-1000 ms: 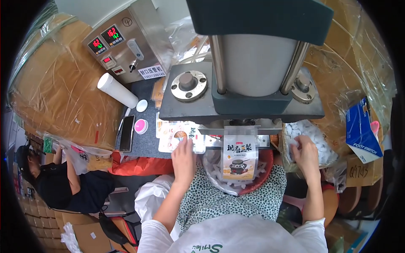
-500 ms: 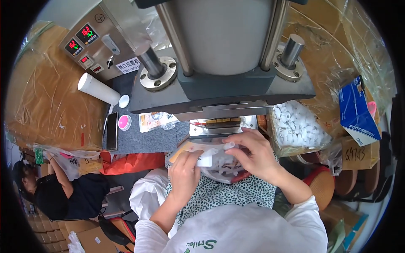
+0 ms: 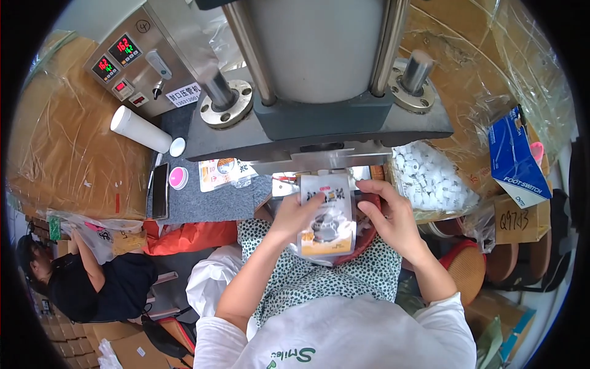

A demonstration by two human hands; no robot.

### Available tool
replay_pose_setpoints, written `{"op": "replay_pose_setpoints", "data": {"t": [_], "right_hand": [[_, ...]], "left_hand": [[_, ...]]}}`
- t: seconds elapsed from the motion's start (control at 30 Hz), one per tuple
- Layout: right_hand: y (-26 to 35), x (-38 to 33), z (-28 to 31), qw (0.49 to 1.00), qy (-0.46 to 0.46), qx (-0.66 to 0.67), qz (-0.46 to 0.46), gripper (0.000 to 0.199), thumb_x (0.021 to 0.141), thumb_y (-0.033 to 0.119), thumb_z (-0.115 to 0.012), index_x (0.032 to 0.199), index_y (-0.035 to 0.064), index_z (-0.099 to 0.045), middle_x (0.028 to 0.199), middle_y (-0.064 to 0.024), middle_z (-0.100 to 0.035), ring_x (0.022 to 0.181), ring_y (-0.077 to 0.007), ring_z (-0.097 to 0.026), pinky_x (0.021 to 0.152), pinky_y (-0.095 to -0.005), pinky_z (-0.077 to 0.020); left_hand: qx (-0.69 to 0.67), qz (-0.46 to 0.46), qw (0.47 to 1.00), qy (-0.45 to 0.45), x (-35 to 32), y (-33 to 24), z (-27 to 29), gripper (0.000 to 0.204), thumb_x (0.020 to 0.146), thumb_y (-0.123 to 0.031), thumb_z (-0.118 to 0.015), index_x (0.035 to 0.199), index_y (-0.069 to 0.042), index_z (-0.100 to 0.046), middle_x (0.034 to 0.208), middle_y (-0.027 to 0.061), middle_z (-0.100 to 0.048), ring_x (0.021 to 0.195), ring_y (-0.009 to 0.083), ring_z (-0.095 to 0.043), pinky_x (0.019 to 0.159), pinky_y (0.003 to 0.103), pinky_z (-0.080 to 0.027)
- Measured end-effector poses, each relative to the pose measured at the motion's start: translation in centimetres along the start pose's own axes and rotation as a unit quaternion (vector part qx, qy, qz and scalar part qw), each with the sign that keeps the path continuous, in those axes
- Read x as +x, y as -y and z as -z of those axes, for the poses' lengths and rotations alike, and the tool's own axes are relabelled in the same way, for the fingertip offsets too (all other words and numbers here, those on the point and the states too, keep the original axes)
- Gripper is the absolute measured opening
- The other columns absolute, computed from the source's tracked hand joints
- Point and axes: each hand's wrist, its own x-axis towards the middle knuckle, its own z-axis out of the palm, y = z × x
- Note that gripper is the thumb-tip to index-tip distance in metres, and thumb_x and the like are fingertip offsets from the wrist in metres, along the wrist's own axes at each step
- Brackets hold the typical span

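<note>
A flat printed pouch (image 3: 329, 229), white on top with an orange lower band, is held upright in front of the press. My left hand (image 3: 293, 216) grips it by the left side, fingers lying across its front and the thumb out of sight. Close to the pouch's upper right edge, my right hand (image 3: 396, 216) has thumb and forefinger spread apart, with nothing visible between them. The top of the pouch reaches the gap under the press's jaw (image 3: 301, 163); any spout there is hidden. Behind the pouch, a red basket (image 3: 369, 237) rests at my lap.
The large press body (image 3: 322, 117) stands directly ahead. A box of white caps or spouts (image 3: 430, 178) is at its right, beside a blue carton (image 3: 519, 157). On the grey mat to the left lie a phone (image 3: 160, 192), a pink-topped jar (image 3: 178, 178) and another pouch (image 3: 221, 172). Another person (image 3: 101, 277) works far left.
The pouch has come upright and turned its printed front to me, with its top raised toward the press. My right hand no longer holds the white spout and has opened beside the pouch.
</note>
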Motion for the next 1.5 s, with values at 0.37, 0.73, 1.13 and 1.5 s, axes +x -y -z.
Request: {"op": "replay_pose_setpoints", "data": {"t": [0.37,0.73,1.13,1.5], "right_hand": [[-6.0,0.1,5.8,0.91,-0.115,-0.398,-0.022,0.021,0.086,0.003,-0.07,0.106,-0.0016,-0.069,0.102,-0.0237,-0.07,0.096,-0.0438,-0.067,0.083,-0.0496,-0.0523],[-4.5,1.0,6.0,0.952,-0.151,-0.261,-0.044,0.027,0.089,0.004,-0.073,0.114,-0.0045,-0.068,0.091,-0.0237,-0.071,0.08,-0.0392,-0.07,0.073,-0.0423,-0.0541],[-0.5,-0.7,2.9,0.973,-0.004,0.227,-0.046,0.024,0.101,-0.003,-0.058,0.124,-0.0006,-0.053,0.112,-0.014,-0.07,0.103,-0.0212,-0.072,0.091,-0.0314,-0.0592],[1.3,2.1,-5.0,0.974,0.036,-0.031,0.222,0.021,0.089,0.012,-0.078,0.101,0.0006,-0.066,0.109,-0.0148,-0.074,0.091,-0.0346,-0.073,0.086,-0.0424,-0.0557]], "left_hand": [[0.367,-0.154,0.854,-0.336,3.3,-2.2,11.2,0.023,0.093,-0.015,-0.068,0.106,0.005,-0.071,0.103,0.0217,-0.074,0.095,0.0379,-0.069,0.082,0.042,-0.052],[0.602,-0.182,0.702,-0.333,8.0,3.5,17.9,0.052,0.101,-0.039,-0.058,0.133,0.002,-0.06,0.14,0.0259,-0.056,0.14,0.0476,-0.041,0.118,0.061,-0.028],[0.575,-0.258,0.724,-0.28,-4.0,4.9,10.5,0.049,0.093,-0.013,-0.068,0.139,0.0,-0.055,0.138,0.0216,-0.059,0.127,0.0427,-0.055,0.106,0.052,-0.043],[0.438,-0.351,0.796,-0.229,-10.0,-1.1,3.8,0.034,0.076,0.007,-0.066,0.106,-0.007,-0.074,0.091,0.0124,-0.073,0.088,0.0317,-0.072,0.076,0.04,-0.056]]}}
